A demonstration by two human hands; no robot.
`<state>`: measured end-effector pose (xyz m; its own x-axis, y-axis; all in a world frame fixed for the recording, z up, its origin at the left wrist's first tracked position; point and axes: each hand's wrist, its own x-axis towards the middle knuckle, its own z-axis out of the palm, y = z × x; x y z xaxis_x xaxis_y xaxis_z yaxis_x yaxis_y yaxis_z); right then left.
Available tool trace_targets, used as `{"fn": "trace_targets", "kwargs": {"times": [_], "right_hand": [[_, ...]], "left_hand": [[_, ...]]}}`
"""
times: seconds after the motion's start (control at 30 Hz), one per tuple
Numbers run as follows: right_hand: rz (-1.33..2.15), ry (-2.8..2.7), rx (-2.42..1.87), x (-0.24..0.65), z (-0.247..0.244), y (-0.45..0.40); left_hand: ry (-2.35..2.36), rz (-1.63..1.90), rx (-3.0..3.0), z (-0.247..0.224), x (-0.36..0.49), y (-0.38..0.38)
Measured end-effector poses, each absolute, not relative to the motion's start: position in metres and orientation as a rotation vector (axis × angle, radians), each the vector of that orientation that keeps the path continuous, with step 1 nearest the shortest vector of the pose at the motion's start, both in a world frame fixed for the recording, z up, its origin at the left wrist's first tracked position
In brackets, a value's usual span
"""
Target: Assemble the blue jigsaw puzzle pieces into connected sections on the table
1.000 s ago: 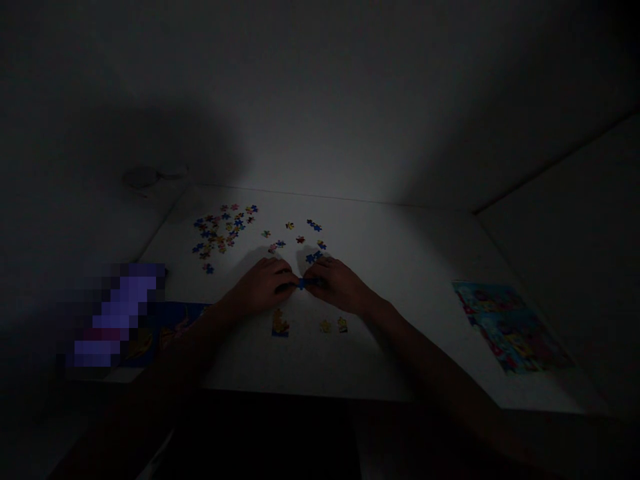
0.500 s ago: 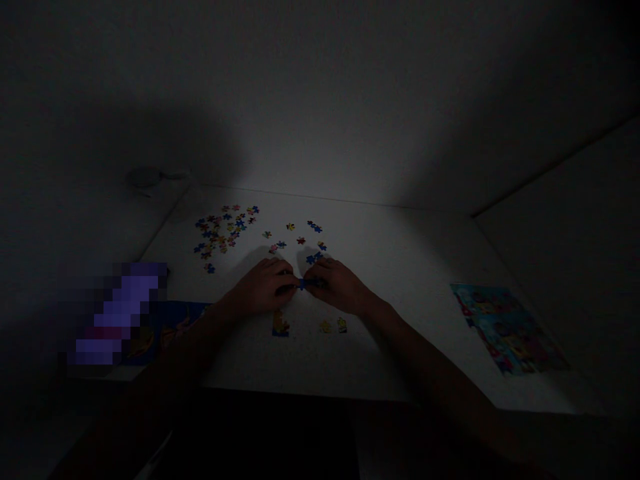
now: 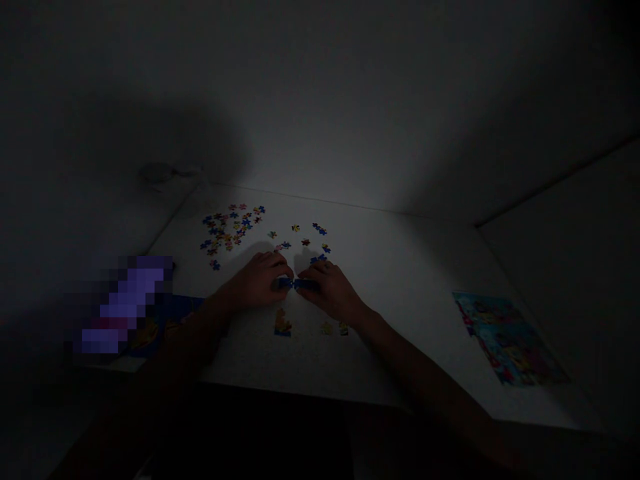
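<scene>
My left hand (image 3: 259, 280) is closed on a blue puzzle piece (image 3: 285, 283) over the middle of the table. Facing it, my right hand (image 3: 330, 288) grips another blue puzzle piece (image 3: 303, 285). The two pieces meet edge to edge or nearly so; dim light hides whether they interlock. Just beyond my right fingers lie blue puzzle pieces (image 3: 319, 259). Nearer to me are a joined yellow-brown section (image 3: 283, 324) and small yellow pieces (image 3: 327, 329).
Many loose puzzle pieces (image 3: 227, 230) are spread at the far left of the white table (image 3: 395, 267). A blue picture sheet (image 3: 183, 308) lies under my left forearm, beside a pixelated bright device (image 3: 130, 300). A colourful puzzle picture (image 3: 510, 337) lies at the right.
My hands have shifted slightly left in relation to the table, and more of the blue pieces shows between my fingers. The camera view has tilted a little.
</scene>
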<state>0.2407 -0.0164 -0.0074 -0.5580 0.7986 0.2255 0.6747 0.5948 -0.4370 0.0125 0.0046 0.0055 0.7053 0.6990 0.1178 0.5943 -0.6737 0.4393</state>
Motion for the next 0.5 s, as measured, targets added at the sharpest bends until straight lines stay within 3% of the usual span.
{"fn": "trace_targets", "kwargs": {"times": [0.5], "right_hand": [[0.624, -2.297, -1.142, 0.2399, -0.0127, -0.0117]], "left_hand": [[0.982, 0.444, 2.548, 0.0026, 0.0149, 0.0045]]}}
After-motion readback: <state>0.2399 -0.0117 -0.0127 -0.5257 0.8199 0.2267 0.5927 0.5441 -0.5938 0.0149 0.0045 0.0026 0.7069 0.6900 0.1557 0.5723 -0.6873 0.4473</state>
